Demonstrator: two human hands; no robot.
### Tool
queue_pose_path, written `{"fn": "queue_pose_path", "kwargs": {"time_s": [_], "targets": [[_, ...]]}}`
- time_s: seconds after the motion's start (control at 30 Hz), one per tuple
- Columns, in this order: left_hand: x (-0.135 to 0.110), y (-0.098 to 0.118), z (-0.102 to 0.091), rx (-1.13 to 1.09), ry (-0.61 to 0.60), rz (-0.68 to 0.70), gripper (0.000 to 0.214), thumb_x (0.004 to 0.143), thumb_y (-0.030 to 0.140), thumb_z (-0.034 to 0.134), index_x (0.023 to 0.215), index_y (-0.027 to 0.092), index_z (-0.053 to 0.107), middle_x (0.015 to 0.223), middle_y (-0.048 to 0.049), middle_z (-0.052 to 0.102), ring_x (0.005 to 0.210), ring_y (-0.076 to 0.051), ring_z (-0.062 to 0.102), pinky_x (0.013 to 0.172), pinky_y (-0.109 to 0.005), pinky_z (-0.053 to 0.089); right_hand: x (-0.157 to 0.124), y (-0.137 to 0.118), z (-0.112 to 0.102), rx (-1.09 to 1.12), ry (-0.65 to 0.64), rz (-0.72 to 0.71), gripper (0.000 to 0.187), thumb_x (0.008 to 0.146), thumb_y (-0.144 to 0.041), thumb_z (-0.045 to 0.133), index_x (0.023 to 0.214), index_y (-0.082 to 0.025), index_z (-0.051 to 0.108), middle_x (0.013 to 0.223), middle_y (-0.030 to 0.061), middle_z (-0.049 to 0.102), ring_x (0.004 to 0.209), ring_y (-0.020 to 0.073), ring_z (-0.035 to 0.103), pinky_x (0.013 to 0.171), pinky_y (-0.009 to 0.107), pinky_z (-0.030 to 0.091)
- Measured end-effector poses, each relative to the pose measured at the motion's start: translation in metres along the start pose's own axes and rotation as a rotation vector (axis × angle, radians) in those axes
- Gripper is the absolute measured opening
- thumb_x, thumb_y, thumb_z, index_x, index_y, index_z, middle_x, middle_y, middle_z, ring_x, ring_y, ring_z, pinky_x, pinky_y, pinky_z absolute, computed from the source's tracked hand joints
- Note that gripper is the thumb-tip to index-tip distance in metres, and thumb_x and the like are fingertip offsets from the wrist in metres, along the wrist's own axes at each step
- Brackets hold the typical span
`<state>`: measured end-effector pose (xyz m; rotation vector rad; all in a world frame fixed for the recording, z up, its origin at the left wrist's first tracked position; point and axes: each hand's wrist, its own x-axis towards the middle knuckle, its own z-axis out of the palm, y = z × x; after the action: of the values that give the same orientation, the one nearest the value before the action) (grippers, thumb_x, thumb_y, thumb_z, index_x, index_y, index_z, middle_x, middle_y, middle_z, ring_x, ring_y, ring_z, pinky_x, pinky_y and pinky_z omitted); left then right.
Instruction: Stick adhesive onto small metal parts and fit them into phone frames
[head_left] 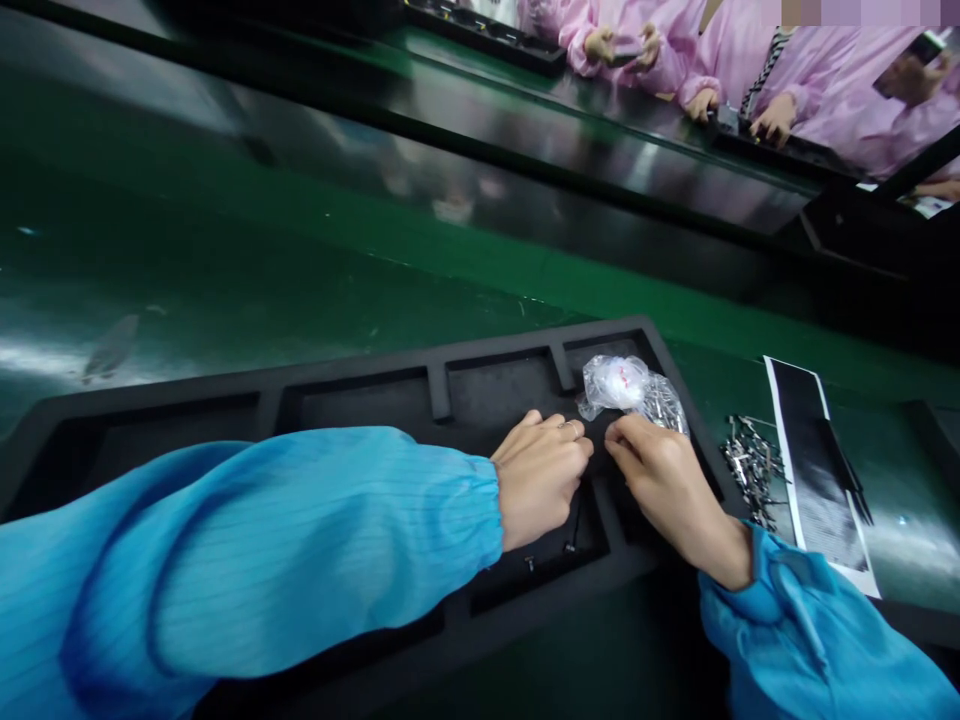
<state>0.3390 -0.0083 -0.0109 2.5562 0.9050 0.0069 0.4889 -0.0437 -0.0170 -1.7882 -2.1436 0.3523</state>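
Over the black foam tray [375, 365], my left hand [541, 472] is closed with its knuckles up, a ring on one finger. Its fingertips are hidden, so whatever it holds does not show. Close beside it, my right hand [664, 475] is closed in a pinch; what lies between thumb and finger cannot be made out. Just beyond the right hand, a clear plastic bag [619, 382] rests in the tray's far right part, with small shiny metal pieces [664, 402] at its right side. Two small dark parts [529, 564] lie in the compartment below my left hand.
Right of the tray, a pile of small metal parts [754, 465] lies on the green table [225, 300]. Beside it is a white-edged sheet with a dark print [806, 430], and a thin black tool [847, 470] lies across it. Co-workers in pink sleeves [675, 45] work across the bench.
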Motion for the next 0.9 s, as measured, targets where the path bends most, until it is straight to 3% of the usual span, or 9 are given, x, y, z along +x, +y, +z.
{"fn": "queue_pose_path", "kwargs": {"time_s": [0.13,0.23,0.33,0.4,0.5,0.57,0.73,0.8,0.9], "targets": [[-0.004,-0.001,0.0,0.031,0.007,-0.001,0.016,0.077,0.005,0.04,0.076,0.013,0.053,0.082,-0.0051,0.055,0.077,-0.02,0.051,0.069,-0.035,0.039,-0.024,0.0,-0.045,0.063,0.11,0.014,0.017,0.082,-0.018,0.04,0.071,-0.019,0.052,0.066,-0.0017,0.057,0.058,0.008,0.053,0.052,0.017,0.038],[-0.006,-0.002,0.001,0.048,0.014,0.012,0.017,0.079,0.006,0.038,0.079,0.013,0.054,0.084,-0.0057,0.055,0.078,-0.021,0.051,0.07,-0.036,0.04,-0.045,0.019,-0.076,0.035,0.259,0.23,0.018,0.077,-0.038,0.049,0.072,-0.022,0.058,0.068,-0.0016,0.061,0.057,0.0108,0.055,0.051,0.02,0.04],[-0.005,0.0,0.004,0.06,0.018,0.016,0.019,0.077,0.004,0.036,0.075,0.014,0.053,0.082,-0.005,0.054,0.075,-0.02,0.051,0.069,-0.036,0.041,-0.057,0.053,-0.085,-0.1,0.271,0.493,0.031,0.071,-0.05,0.046,0.07,-0.022,0.059,0.062,0.0031,0.061,0.051,0.0156,0.054,0.047,0.027,0.038],[-0.005,0.0,0.005,0.071,0.019,0.021,0.02,0.077,0.003,0.035,0.074,0.014,0.051,0.081,-0.0049,0.053,0.073,-0.02,0.051,0.068,-0.035,0.042,-0.059,0.074,-0.08,-0.14,0.227,0.557,0.035,0.069,-0.052,0.043,0.067,-0.021,0.059,0.056,0.005,0.059,0.049,0.0176,0.053,0.046,0.029,0.036],[-0.008,-0.002,0.004,0.091,0.025,0.026,0.023,0.079,0.002,0.03,0.073,0.014,0.049,0.079,-0.0054,0.052,0.069,-0.018,0.05,0.066,-0.034,0.042,-0.058,0.09,-0.068,-0.156,0.202,0.54,0.036,0.068,-0.051,0.042,0.07,-0.02,0.06,0.057,0.0055,0.06,0.05,0.0193,0.054,0.047,0.03,0.036],[-0.011,-0.005,-0.001,0.098,0.029,0.023,0.026,0.08,0.0,0.026,0.072,0.014,0.046,0.075,-0.0048,0.051,0.065,-0.017,0.048,0.064,-0.032,0.041,-0.058,0.086,-0.063,-0.18,0.248,0.52,0.038,0.07,-0.051,0.041,0.078,-0.018,0.06,0.065,0.0058,0.062,0.054,0.0199,0.055,0.051,0.032,0.039],[-0.013,0.001,-0.026,0.067,0.023,0.009,0.021,0.077,0.0,0.03,0.073,0.015,0.043,0.076,-0.0036,0.05,0.064,-0.015,0.048,0.058,-0.027,0.041,-0.06,0.038,-0.065,0.05,0.257,0.313,0.026,0.076,-0.045,0.05,0.081,-0.023,0.062,0.077,-0.0002,0.065,0.068,0.0151,0.062,0.057,0.022,0.049],[-0.01,0.014,-0.03,0.065,0.087,0.113,0.018,0.074,0.0,0.037,0.077,0.015,0.045,0.079,-0.0036,0.052,0.068,-0.016,0.049,0.061,-0.027,0.042,-0.06,0.018,-0.065,0.171,0.208,0.201,0.02,0.078,-0.04,0.052,0.087,-0.025,0.062,0.084,-0.0033,0.066,0.075,0.0119,0.063,0.06,0.014,0.05],[-0.003,0.038,-0.026,0.086,0.299,0.297,0.02,0.067,0.0,0.045,0.081,0.014,0.047,0.082,-0.0033,0.054,0.073,-0.016,0.05,0.071,-0.028,0.042,-0.058,-0.001,-0.062,0.269,0.19,0.081,0.02,0.079,-0.028,0.055,0.099,-0.026,0.06,0.091,-0.0053,0.066,0.078,0.008,0.063,0.068,0.007,0.047]]}}
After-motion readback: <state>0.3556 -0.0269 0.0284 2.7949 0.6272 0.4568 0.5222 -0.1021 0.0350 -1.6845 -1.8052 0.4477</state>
